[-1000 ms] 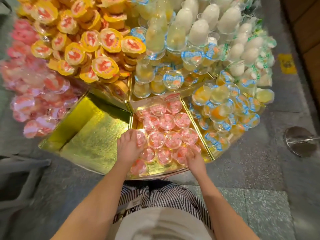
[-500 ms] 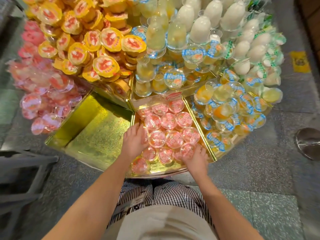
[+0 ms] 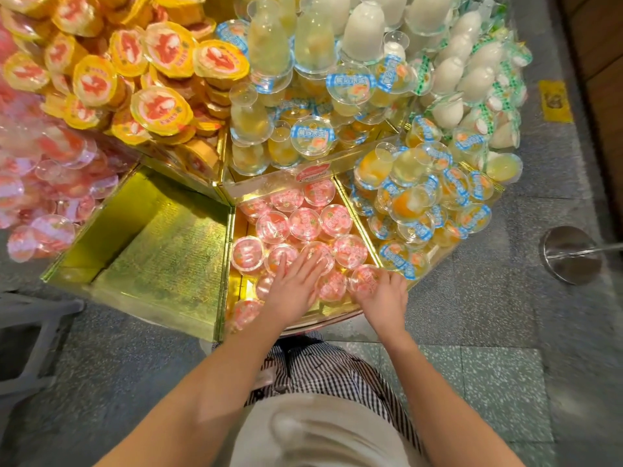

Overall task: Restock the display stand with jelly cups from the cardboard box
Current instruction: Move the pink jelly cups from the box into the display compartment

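Where the gold display stand met grey terrazzo floor, the left hand lay flat on pink jelly cups; the right hand gripped one cup.

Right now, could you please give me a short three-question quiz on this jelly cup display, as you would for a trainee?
1. True or false: the left hand lies flat on the pink jelly cups.
2. Which compartment has no cups in it? A: the gold compartment left of the pink cups. B: the one to their right. C: the one behind them.
3. Fill in: the cup in the right hand is ___.
Key: 1 true; 2 A; 3 pink.
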